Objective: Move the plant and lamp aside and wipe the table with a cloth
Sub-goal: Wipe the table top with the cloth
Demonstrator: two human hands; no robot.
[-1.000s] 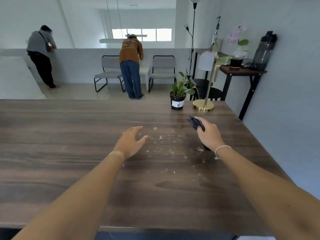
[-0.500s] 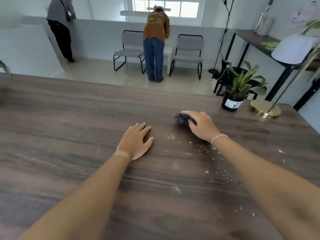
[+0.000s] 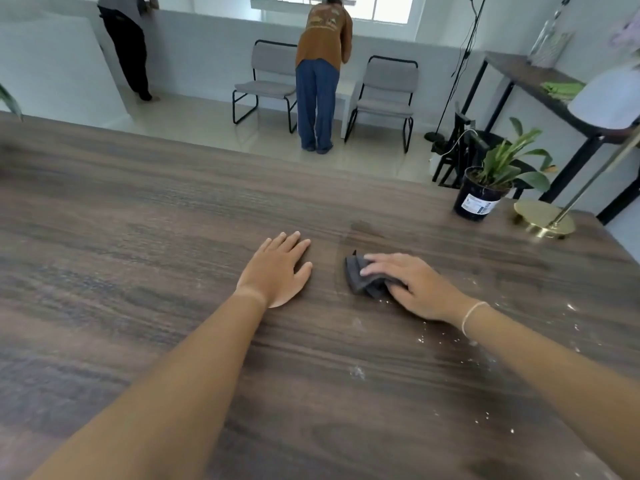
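Head view: right hand (image 3: 414,289) grip pressing one cloth (image 3: 360,277); left hand (image 3: 277,270) flat, empty; crumbs (image 3: 450,337) perhaps.

The right hand (image 3: 420,289) presses a dark cloth (image 3: 363,277) onto the crumb-strewn table (image 3: 138,237), the left hand (image 3: 277,270) flat alongside.

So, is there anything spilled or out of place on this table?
Yes. White crumbs lie scattered on the table, near its right side, around the right hand, which presses a dark cloth. The plant and lamp stand upright at the far right corner.
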